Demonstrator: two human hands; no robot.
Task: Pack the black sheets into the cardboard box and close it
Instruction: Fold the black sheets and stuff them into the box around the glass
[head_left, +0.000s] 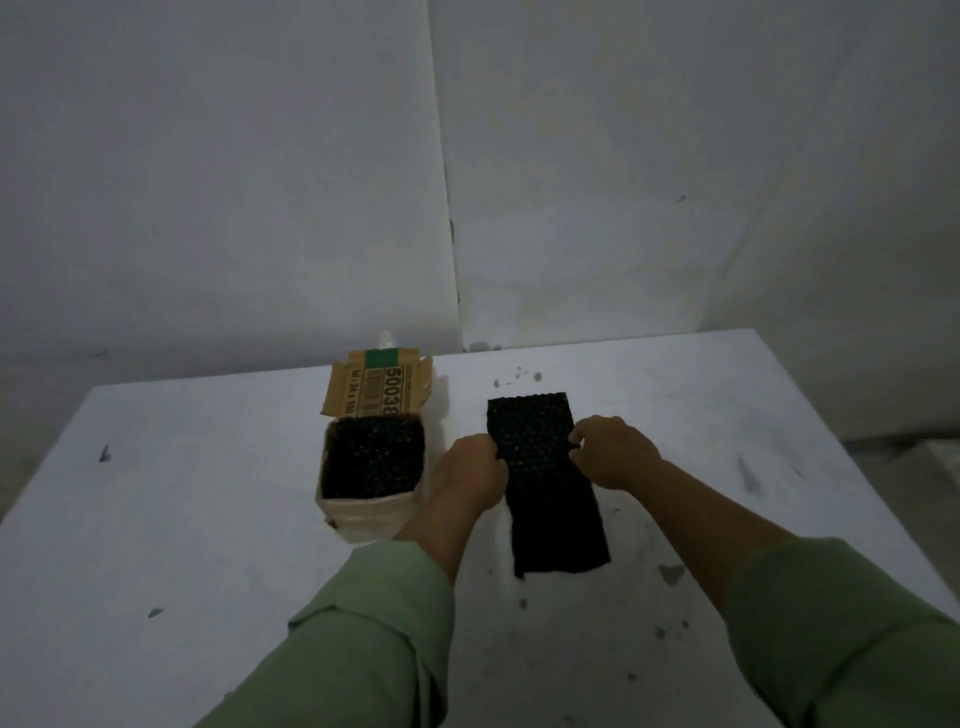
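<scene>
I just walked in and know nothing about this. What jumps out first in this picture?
Two hands, the left hand and right hand, pinch the side edges of a long black sheet lying on a scuffed white table. Just left of it stands an open cardboard box, already holding black sheets, its printed flap tipped back.

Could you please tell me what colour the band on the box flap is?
Green, on the open flap; head view.
</scene>
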